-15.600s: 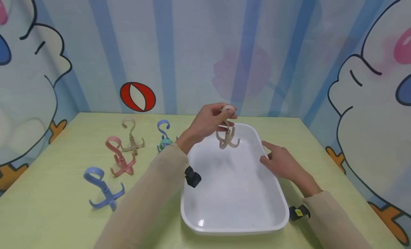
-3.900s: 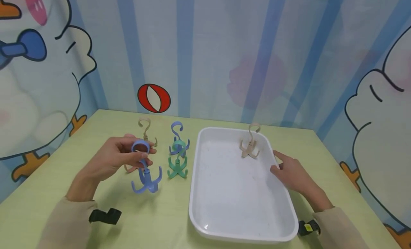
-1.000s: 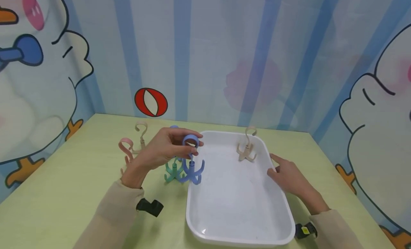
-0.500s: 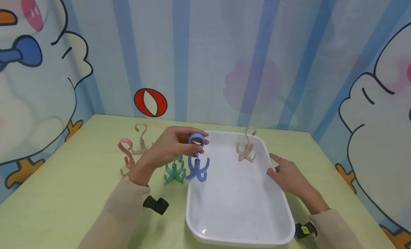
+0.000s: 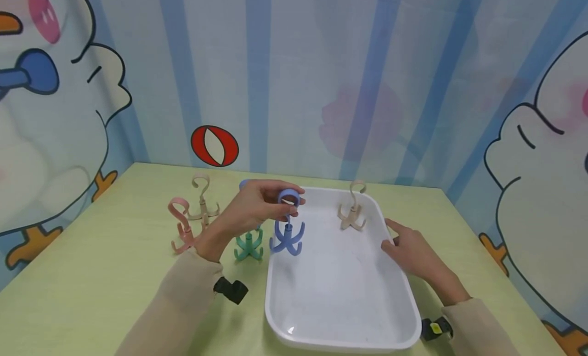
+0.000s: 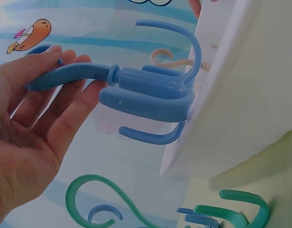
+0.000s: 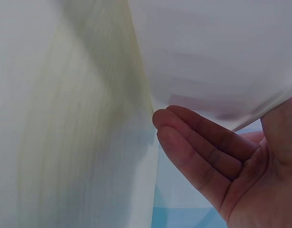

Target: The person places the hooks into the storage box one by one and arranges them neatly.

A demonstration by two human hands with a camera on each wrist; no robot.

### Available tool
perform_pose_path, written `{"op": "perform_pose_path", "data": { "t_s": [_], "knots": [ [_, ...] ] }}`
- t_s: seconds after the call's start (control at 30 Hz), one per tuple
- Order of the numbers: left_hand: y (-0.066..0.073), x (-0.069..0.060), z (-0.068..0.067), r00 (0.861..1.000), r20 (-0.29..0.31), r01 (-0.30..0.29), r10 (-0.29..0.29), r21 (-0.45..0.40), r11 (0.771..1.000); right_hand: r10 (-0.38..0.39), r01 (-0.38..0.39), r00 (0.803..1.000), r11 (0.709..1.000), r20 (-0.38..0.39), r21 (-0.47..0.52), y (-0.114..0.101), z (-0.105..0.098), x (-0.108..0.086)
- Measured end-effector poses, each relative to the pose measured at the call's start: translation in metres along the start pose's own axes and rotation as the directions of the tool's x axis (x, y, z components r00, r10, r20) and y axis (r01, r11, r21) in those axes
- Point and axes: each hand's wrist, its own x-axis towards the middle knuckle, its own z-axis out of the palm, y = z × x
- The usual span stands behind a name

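My left hand pinches a blue multi-pronged hanging hook by its curled top. The hook hangs upright over the left rim of the white tray, prongs down. In the left wrist view, thumb and fingers close round the curl of the blue hook. My right hand grips the tray's right rim, thumb over the edge. Its other fingers lie outside, under the rim, in the right wrist view. A beige hook stands inside the tray's far right corner.
Left of the tray, a green hook stands on the table, partly hidden by my left hand. Behind it is another blue hook, mostly hidden. Farther left stand a pink hook and a second beige hook. A printed curtain closes the back.
My left hand has picked up the blue hook from the left and carried it right to the tray's edge. Earlier, the beige hook was placed in the tray. My right hand stays at the rim.
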Motion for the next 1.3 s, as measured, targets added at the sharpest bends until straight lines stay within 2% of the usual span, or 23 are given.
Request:
{"op": "perform_pose_path", "data": {
  "t_s": [0.2,0.43,0.9,1.3],
  "knots": [
    [-0.001,0.005,0.003,1.0,0.0,0.013,-0.013,-0.003,1.0,0.002,-0.002,1.0,1.0,0.0,0.005,0.0,0.0,0.0],
    [-0.001,0.01,0.006,1.0,0.007,-0.02,0.02,-0.008,1.0,0.004,-0.004,1.0,1.0,-0.003,-0.002,0.001,0.0,0.001],
    [-0.005,0.021,0.013,0.999,-0.011,-0.031,0.031,0.042,0.999,0.001,-0.001,1.0,1.0,-0.004,-0.01,0.0,0.0,0.002],
    [-0.004,0.03,0.016,1.0,-0.002,-0.003,0.003,0.015,1.0,-0.002,0.002,1.0,0.999,-0.012,-0.033,0.001,0.0,0.002]
  ]
}}
